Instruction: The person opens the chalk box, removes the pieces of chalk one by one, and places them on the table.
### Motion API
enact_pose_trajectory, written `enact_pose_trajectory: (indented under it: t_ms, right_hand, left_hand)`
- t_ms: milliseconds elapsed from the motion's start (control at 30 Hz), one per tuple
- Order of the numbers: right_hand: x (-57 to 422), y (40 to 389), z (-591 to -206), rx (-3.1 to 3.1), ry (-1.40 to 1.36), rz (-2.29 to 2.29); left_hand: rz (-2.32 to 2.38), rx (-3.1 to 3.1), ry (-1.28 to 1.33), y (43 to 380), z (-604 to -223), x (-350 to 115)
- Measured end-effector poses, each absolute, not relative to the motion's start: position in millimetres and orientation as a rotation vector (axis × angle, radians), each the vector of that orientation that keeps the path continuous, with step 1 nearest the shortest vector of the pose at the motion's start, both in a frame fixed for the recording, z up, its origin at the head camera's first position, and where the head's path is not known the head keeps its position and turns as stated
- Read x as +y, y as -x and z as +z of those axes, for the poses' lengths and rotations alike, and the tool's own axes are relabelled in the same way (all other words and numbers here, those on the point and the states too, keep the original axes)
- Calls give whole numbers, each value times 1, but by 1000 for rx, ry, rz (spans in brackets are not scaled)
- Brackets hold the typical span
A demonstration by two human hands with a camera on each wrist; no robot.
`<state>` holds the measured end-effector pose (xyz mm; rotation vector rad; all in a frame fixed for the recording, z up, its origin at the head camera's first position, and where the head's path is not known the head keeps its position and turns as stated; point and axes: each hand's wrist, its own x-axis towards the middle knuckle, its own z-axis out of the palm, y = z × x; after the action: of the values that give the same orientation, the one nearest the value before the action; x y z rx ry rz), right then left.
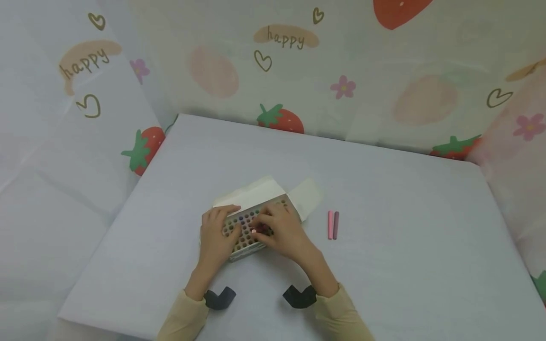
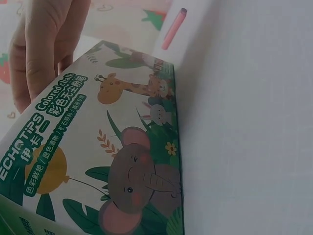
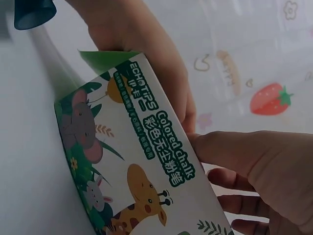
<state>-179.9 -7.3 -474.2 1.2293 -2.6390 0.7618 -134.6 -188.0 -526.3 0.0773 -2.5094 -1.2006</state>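
Note:
An open box of colored chalk (image 1: 247, 252) stands on the table, its rows of chalk sticks (image 1: 244, 239) upright with the ends showing. My left hand (image 1: 215, 235) grips the box's left end, fingers over the back edge and thumb above the chalk. Over the middle of the rows, my right hand (image 1: 281, 230) pinches a pale pink chalk stick (image 1: 253, 231) between thumb and fingers; most of that stick is hidden. The box's printed front (image 2: 142, 181) with an elephant and giraffe fills the left wrist view. In the right wrist view, my right thumb (image 3: 220, 147) is at the box's top edge.
Two loose sticks, a pink chalk (image 1: 330, 225) and a mauve chalk (image 1: 336, 225), lie side by side right of the box. The box's white lid (image 1: 251, 193) is folded back, and a side flap (image 1: 307, 199) sticks out right. A patterned curtain (image 1: 298, 94) surrounds the white table (image 1: 405, 237).

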Motion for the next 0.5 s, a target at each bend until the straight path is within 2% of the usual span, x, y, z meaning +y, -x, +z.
enact_pose_trajectory:
  t_ms: [500]
  right_hand:
    - [0,180,-463,-2527,-1158,847]
  left_hand:
    - [-1192,-2526,-102,136,-524,-186]
